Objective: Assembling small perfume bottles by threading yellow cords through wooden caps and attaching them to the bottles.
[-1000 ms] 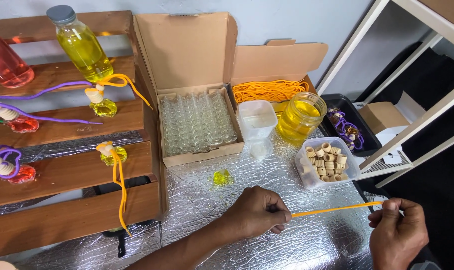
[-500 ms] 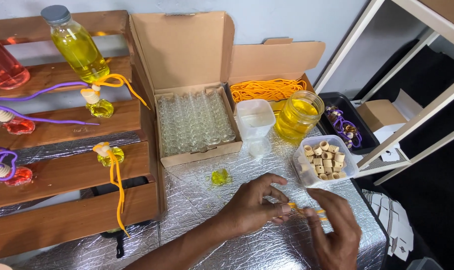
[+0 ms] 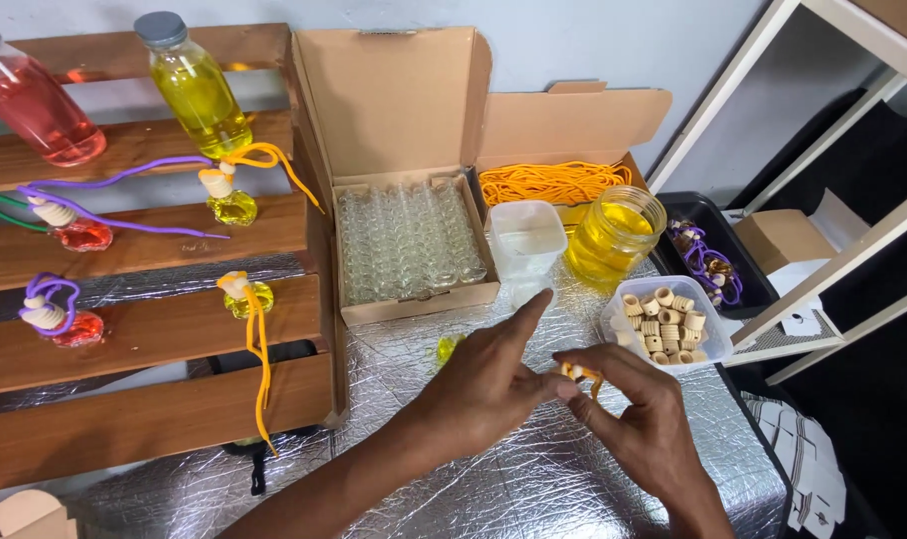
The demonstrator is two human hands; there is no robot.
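A wooden rack (image 3: pixel 144 339) fills the left side, with a red bottle (image 3: pixel 34 100), a yellow bottle (image 3: pixel 196 90) and small filled vials tied with cords on its slats. On the foil-covered table (image 3: pixel 533 489) an open cardboard box (image 3: pixel 414 240) holds rows of empty glass vials, and a second box (image 3: pixel 563 180) holds orange cords. Beside them stand a jar of yellow liquid (image 3: pixel 613 232), a clear plastic cup (image 3: pixel 525 238) and a tub of wooden caps (image 3: pixel 663 319). Both hands meet low at the middle of the table. The left hand (image 3: pixel 478 384) and right hand (image 3: pixel 638 419) pinch a short orange cord (image 3: pixel 580 373) between thumbs and fingertips, the left forefinger pointing up. The cord looks light, soft and limp, likely to slip, so it is best gripped close to its end.
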